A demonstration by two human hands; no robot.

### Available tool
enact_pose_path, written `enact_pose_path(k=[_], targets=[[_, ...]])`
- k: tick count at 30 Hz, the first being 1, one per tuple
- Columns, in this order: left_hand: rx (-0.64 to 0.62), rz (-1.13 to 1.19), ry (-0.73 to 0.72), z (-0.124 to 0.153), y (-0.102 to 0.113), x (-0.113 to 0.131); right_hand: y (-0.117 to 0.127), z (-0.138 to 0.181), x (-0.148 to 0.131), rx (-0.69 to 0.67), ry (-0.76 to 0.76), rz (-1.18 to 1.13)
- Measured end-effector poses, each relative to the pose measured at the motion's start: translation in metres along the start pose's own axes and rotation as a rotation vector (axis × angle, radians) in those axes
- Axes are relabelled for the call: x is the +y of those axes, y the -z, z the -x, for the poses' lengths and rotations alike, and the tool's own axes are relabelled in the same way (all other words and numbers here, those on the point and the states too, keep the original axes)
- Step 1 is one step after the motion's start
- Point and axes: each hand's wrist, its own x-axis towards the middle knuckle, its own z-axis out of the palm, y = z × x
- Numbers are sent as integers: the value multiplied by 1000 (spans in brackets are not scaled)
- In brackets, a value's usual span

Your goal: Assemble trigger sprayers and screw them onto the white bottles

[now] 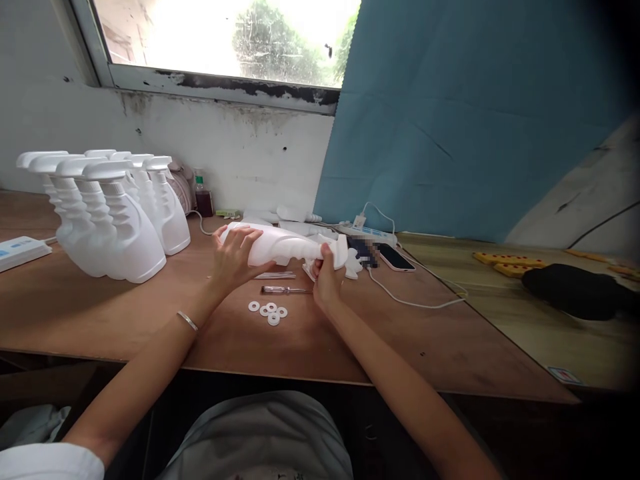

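Note:
A white spray bottle (280,245) lies tilted on its side in the air above the table, its base to the left and its trigger head to the right. My left hand (234,257) is wrapped round the base end, fingers over the top. At the neck, just below the head, my right hand (326,277) is closed on the same bottle. Under it on the table lie a screwdriver (285,290) with a clear handle, several thin white tubes (275,275) and several white ring washers (273,319). Part of the trigger is hidden by my right fingers.
Several assembled white spray bottles (133,233) stand at the left. More white bottles (295,213) lie behind my hands. A phone (396,257), white cable (430,306) and power strip (370,233) are to the right. A small dark-red bottle (203,200) stands by the wall.

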Motion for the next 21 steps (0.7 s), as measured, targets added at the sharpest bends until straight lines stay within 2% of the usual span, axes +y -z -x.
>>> enact_pose_path(k=[3, 5, 9, 13, 16, 17, 19, 20, 21], targets=[[-37, 49, -44, -4, 6, -16, 4, -9, -3, 67, -39, -117], [-54, 103, -42, -8, 12, -27, 8, -15, -6, 65, -94, -147], [-55, 330, 48, -12, 22, -39, 13, -25, -8, 33, -154, -152], [-48, 613, 327, -10, 23, -44, 10, -22, -10, -76, -231, -139], [-60, 849, 603, -9, 19, -50, 7, -15, -10, -167, -86, -106], [-111, 934, 693, -10, 19, -52, 6, -13, -10, -184, -34, -88], [-312, 1094, 862, -12, 18, -56, 4, -10, -10, -196, 32, -54], [-411, 1142, 921, -13, 19, -57, 4, -10, -10, -196, 48, -41], [-455, 1149, 941, -15, 20, -58, 3, -10, -11, -193, 57, -35]])
